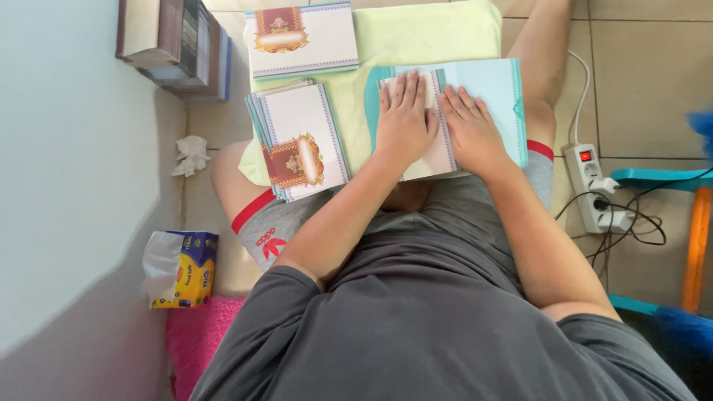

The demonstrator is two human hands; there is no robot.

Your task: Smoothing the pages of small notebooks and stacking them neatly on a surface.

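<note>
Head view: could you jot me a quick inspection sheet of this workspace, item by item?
Surface: pale yellow cushion across the seated person's lap, on a tiled floor.
Job's things: teal card lying open, with a white insert on it.
Clutter: fanned stack of decorated cards; second card stack; crumpled tissue; tissue box; pile of boxes by the wall.
Grippers: left hand and right hand both pressed flat on the insert, fingers spread.
Cables: power strip with plugs and tangled black leads.
Surroundings: pale wall at left, teal-and-orange furniture at right.
</note>
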